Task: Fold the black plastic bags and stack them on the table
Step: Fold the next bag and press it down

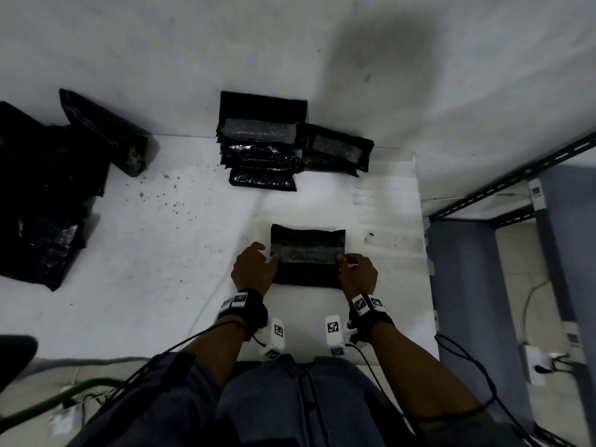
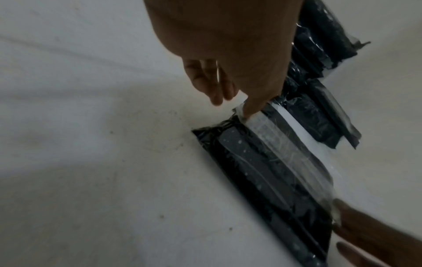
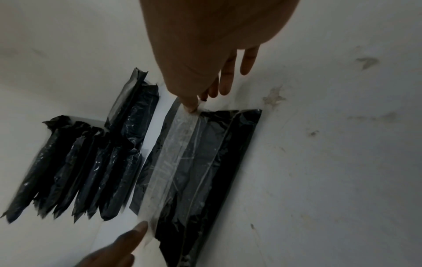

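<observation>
A black plastic bag [image 1: 308,253], partly folded, lies flat on the white table [image 1: 161,253] in front of me, a pale glossy strip [image 2: 274,142] across its top. My left hand [image 1: 272,257] pinches the strip's left end [image 2: 246,113], its other fingers hanging straight. At the strip's right end [image 3: 193,107], my right hand [image 1: 341,258] pinches likewise. A stack of folded bags [image 1: 261,150] sits further back, with another folded bag [image 1: 335,150] beside it on the right.
A heap of loose black bags [image 1: 42,188] covers the table's left side. The table's right edge [image 1: 425,253] runs close to my right hand, and beyond it stands a metal shelf frame [image 1: 516,175]. Cables hang at my knees.
</observation>
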